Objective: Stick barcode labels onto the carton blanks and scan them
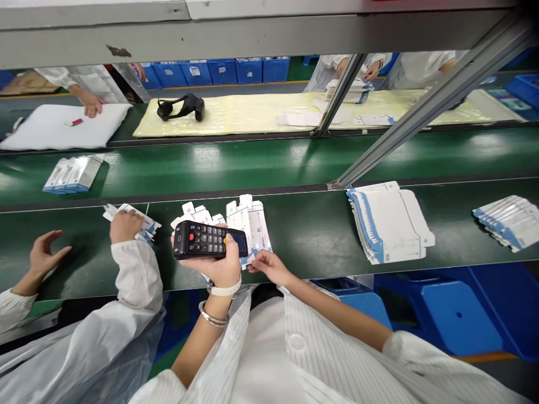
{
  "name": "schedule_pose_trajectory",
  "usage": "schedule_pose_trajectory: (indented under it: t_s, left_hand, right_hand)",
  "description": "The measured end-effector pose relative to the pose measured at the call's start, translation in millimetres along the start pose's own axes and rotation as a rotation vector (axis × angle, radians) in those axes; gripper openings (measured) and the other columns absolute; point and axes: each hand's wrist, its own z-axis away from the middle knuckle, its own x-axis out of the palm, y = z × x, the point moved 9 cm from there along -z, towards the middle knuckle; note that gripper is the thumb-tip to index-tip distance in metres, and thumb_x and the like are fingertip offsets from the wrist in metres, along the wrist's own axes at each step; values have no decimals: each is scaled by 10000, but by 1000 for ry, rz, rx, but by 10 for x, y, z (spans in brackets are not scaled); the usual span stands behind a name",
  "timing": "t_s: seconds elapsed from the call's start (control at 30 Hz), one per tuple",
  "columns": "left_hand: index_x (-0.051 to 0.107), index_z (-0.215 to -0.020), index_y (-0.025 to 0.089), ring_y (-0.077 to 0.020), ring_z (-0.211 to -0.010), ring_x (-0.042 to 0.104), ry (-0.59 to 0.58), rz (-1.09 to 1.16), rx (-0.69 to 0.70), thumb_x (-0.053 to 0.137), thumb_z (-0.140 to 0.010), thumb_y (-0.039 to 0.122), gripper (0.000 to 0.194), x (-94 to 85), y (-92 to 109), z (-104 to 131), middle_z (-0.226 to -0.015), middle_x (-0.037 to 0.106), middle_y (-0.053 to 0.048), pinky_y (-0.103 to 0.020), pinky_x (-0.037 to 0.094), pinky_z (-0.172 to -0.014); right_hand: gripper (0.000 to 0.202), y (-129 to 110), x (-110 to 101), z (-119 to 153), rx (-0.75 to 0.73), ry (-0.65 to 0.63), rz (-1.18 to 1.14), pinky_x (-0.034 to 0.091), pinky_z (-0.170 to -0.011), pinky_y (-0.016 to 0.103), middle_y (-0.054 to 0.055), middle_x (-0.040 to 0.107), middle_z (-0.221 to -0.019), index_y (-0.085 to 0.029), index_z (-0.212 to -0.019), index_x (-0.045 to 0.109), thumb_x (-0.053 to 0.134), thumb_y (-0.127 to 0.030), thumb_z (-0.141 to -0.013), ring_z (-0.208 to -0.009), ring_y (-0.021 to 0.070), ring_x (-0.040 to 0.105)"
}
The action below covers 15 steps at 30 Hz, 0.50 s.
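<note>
My left hand is wrapped round a black handheld barcode scanner with a keypad and small screen, thumb resting near its yellow button. Just right of it, my right hand pinches the near corner of a flat white-and-blue carton lying on the green work surface. More flat cartons lie fanned out behind the scanner, which partly covers them. Whether my right fingers hold one carton or more, I cannot tell.
A co-worker's hand rests on cartons to the left. At right stand a large carton stack and a smaller one. A green conveyor belt runs behind; a metal post slants above. Blue stools are below.
</note>
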Motion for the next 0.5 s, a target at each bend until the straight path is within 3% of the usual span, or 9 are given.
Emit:
schedule_pose_trajectory:
  t_s: [0.1, 0.2, 0.27, 0.37, 0.5]
  left_hand:
    - [10, -1311, 287, -282, -1088, 533, 93, -9, -46, 673, -671, 374, 927, -50, 30, 51, -1285, 386, -129, -484, 517, -839]
    - [67, -1294, 240, -216, -935, 606, 82, 77, 63, 663, -667, 322, 868, 47, 112, 117, -1242, 407, -156, -427, 525, -829]
    - [94, -1281, 236, -168, -841, 622, 36, 150, 151, 633, -683, 255, 805, 140, 136, 158, -1204, 426, -152, -397, 528, -807]
    - [121, -1268, 238, -152, -836, 614, 10, 196, 204, 606, -679, 177, 766, 216, 88, 191, -1209, 409, -158, -373, 528, -781]
    - [121, -1263, 237, -150, -856, 604, -18, 192, 218, 595, -658, 132, 775, 264, 49, 201, -1211, 400, -157, -352, 529, -766]
  right_hand:
    - [368, 53, 271, -97, 66, -77, 4, 514, -660, 306, 10, 640, -722, -199, -774, 483, 544, -557, -721, -707, 164, 646]
    - [268, 277, 264, -127, 163, -76, 112, 488, -539, 282, 7, 622, -624, -184, -748, 514, 567, -447, -750, -548, 147, 608]
    - [203, 422, 72, -96, 193, 5, 224, 452, -511, 264, 1, 593, -577, -179, -703, 518, 581, -366, -752, -505, 138, 571]
    - [125, 501, -375, -8, 163, 228, 402, 418, -590, 257, 10, 582, -690, -185, -756, 518, 588, -288, -743, -647, 152, 574]
    - [318, 481, -756, 24, 108, 404, 560, 389, -667, 257, 34, 545, -943, -198, -960, 494, 640, -272, -687, -804, 162, 551]
